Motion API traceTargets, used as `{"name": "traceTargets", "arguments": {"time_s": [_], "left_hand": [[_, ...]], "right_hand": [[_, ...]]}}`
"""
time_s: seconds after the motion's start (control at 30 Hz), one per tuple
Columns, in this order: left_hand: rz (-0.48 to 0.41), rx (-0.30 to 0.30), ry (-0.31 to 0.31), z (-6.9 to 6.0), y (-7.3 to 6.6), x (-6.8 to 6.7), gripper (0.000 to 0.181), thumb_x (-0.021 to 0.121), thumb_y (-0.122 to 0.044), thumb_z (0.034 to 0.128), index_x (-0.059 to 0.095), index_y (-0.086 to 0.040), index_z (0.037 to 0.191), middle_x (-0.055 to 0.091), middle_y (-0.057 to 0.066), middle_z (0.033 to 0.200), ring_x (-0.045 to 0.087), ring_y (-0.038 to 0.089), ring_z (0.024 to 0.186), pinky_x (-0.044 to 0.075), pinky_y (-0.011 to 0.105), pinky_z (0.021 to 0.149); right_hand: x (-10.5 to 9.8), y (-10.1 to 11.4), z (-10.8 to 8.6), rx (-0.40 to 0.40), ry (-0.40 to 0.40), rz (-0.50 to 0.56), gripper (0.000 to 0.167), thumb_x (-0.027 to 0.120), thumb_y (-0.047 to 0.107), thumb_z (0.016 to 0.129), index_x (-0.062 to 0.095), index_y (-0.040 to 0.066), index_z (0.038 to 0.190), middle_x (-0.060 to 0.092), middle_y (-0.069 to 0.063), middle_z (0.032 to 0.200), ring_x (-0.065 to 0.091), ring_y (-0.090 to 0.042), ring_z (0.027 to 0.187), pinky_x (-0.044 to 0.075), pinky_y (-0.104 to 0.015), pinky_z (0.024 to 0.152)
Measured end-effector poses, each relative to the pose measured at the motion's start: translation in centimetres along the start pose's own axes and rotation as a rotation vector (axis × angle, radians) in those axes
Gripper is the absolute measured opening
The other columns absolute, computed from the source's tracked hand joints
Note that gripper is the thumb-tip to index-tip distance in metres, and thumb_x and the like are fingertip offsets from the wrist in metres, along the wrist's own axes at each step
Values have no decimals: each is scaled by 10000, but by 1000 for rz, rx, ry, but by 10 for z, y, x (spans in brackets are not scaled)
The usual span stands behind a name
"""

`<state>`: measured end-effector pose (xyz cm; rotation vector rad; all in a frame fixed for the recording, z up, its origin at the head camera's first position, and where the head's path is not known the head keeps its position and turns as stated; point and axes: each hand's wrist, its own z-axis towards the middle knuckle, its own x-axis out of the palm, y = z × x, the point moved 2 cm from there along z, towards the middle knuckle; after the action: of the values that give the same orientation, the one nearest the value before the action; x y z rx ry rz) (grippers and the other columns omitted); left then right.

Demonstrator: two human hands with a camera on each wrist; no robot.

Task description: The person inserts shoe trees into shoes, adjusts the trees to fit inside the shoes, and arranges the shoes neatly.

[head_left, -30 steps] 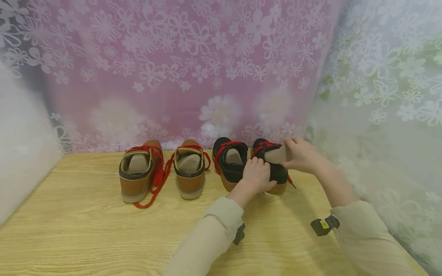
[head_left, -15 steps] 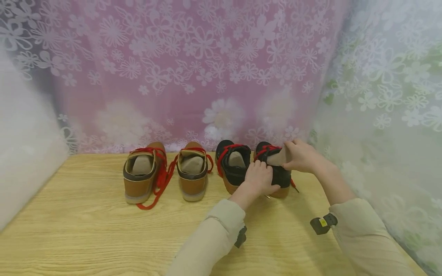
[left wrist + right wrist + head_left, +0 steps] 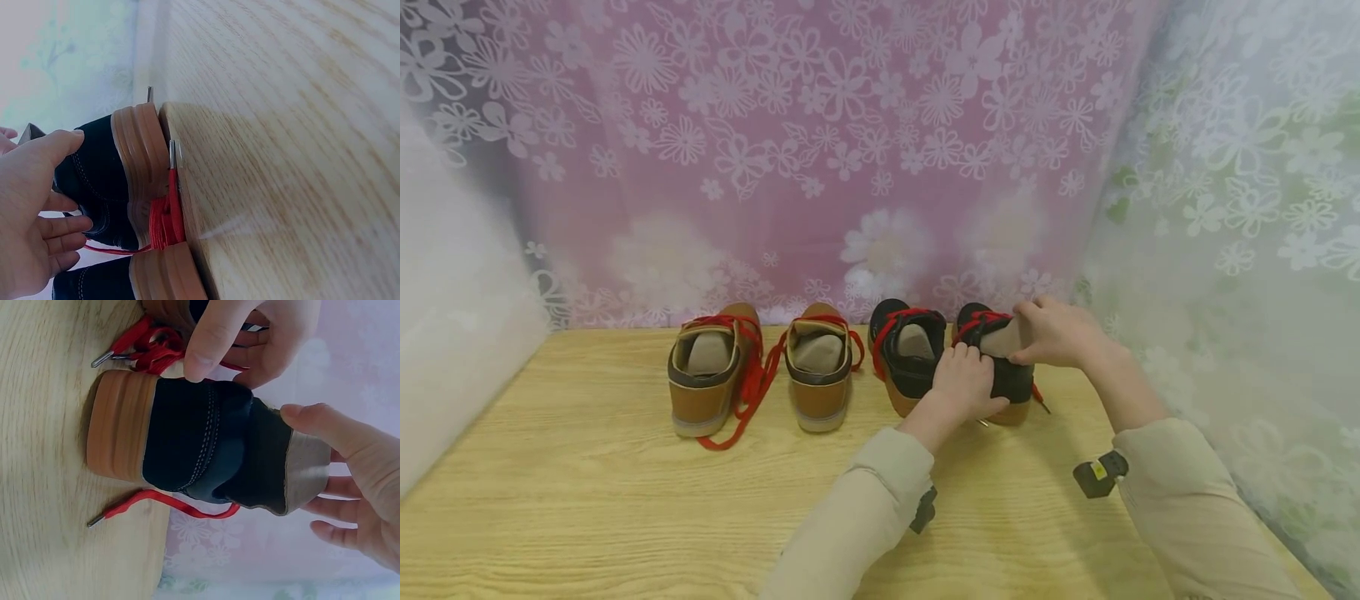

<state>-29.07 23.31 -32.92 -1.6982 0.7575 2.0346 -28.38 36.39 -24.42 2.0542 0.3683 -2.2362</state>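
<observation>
At the right end of the shoe row stands a black shoe [image 3: 1011,379] with a thick tan sole and red laces, heel towards me. My right hand [image 3: 1060,333] pinches a tan insole [image 3: 307,469] that sticks up out of its opening. A dark face of that insole shows in the right wrist view. My left hand [image 3: 962,383] holds the heel from the left. Its thumb lies on the heel leather, with the fingers against the inner side. A second black shoe [image 3: 904,375] stands just left, a tan piece [image 3: 914,342] inside it.
Two brown shoes [image 3: 698,404] stand farther left, with red laces [image 3: 751,392] trailing between them. A metal-tipped lace end [image 3: 128,503] lies right of the held shoe. A pink flowered curtain [image 3: 812,208] backs the wooden table [image 3: 625,517], and a pale one [image 3: 1225,333] bounds the right.
The head view has shifted slightly. Both hands keep the same places on the rightmost black shoe and its insole, and the other shoes stay where they were.
</observation>
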Motion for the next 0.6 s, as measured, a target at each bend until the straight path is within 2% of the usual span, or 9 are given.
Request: {"name": "traceTargets", "arguments": {"time_s": [0.4,0.6], "left_hand": [[-6,3,-16,-1,0,-1,656,460,-687,818,550,-178,1222,520,-25,1138,432,156,1043,345,298,911],[-6,3,-18,-1,2,0,644,460,-684,820,554,-184,1214,525,-23,1131,438,158,1032,350,299,904]], "right_hand": [[7,-3,5,-31,-40,-14,707,738,452,720,534,21,1241,539,-230,1131,547,-396,960,448,-533,740],[10,-2,9,-26,-36,-46,718,730,452,725,529,16,1258,533,-238,1170,529,-411,1015,427,-558,786]]}}
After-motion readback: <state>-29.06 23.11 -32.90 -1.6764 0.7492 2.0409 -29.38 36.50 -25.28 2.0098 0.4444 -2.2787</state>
